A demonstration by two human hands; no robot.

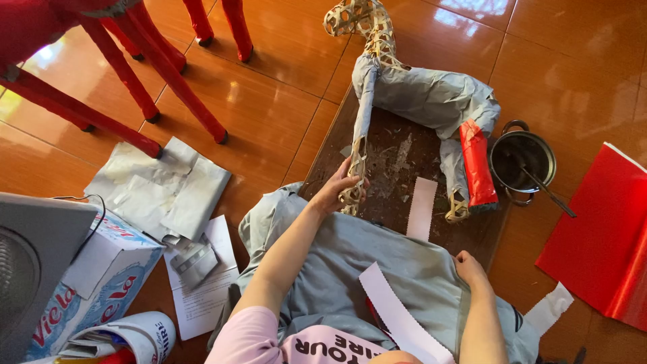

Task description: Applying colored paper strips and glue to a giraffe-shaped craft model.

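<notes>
My left hand (pixel 335 189) has its fingers clenched on the woven front leg (pixel 355 176) of the paper-covered animal frame (pixel 431 94) standing on the dark worktop (pixel 397 158). My right hand (pixel 470 267) rests on grey cloth (pixel 404 266), its fingers hidden, so I cannot tell their grip.

Bright, even daylight; colours saturated. Glossy floor tiles (pixel 269 94) throw glare: white window reflections at 12–1 o'clock, a softer one at 9–10 o'clock by the red legs (pixel 135 81). Shadows soft and short, mostly under the woven frame (pixel 418 94) on the dark tabletop (pixel 391 162). Focus sharp mid-frame, on the left hand (pixel 340 189) and right hand (pixel 470 266). Softer blur at 6 o'clock on the pink shirt (pixel 296 340) close to the lens. Mild wide-angle stretch at edges, corners. Pot (pixel 522 160) interior dark, little detail. No motion blur.
</notes>
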